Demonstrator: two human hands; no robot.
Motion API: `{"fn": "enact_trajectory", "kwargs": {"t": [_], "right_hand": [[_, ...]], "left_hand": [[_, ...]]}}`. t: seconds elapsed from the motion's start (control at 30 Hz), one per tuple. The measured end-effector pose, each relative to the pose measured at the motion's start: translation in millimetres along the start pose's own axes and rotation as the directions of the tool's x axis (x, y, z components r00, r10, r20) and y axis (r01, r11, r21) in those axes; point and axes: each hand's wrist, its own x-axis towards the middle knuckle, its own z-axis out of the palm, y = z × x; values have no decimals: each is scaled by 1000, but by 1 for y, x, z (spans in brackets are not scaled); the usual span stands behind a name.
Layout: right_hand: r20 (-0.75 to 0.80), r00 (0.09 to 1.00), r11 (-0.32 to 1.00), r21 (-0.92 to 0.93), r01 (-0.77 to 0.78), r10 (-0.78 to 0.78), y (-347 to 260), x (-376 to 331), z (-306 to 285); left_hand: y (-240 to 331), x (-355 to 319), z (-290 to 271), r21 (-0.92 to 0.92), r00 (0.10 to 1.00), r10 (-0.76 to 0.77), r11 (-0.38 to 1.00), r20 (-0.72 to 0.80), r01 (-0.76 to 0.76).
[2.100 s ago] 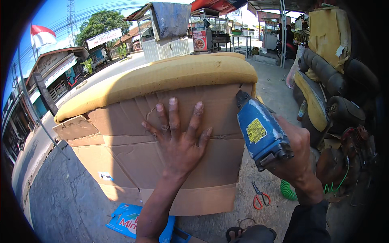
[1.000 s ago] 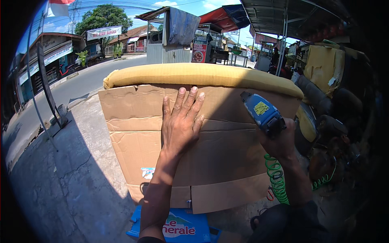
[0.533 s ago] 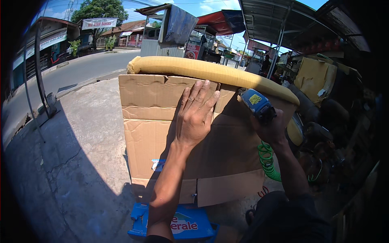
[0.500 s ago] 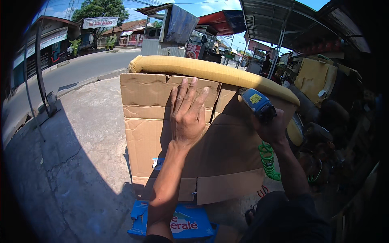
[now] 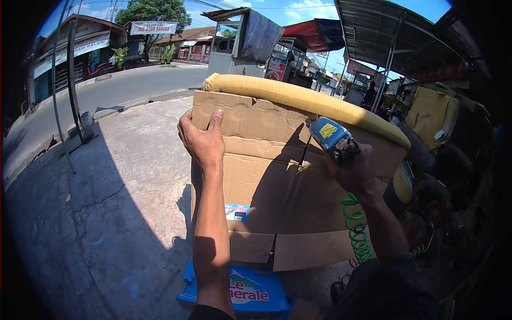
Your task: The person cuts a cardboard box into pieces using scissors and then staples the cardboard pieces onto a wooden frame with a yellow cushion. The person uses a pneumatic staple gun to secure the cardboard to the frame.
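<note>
Clamped around a blue pneumatic staple gun with a yellow label, the right hand presses its nose against the brown cardboard panel just below the yellow foam roll. Left hand grips the panel's upper left corner, thumb on the front, forearm stretched straight out. A green coiled air hose hangs below the right wrist. One small blue-and-red sticker sits low on the panel; a blue printed carton lies on the pavement beneath.
</note>
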Motion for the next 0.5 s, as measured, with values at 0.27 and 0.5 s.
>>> {"fn": "enact_trajectory", "kwargs": {"t": [0.27, 0.5], "right_hand": [[7, 995, 994, -37, 100, -100, -2, 16, 9], [25, 976, 966, -141, 216, -214, -17, 22, 11]], "left_hand": [[5, 0, -3, -50, 999, 8, 999, 41, -6], [1, -1, -8, -44, 996, -51, 998, 68, 54]]}}
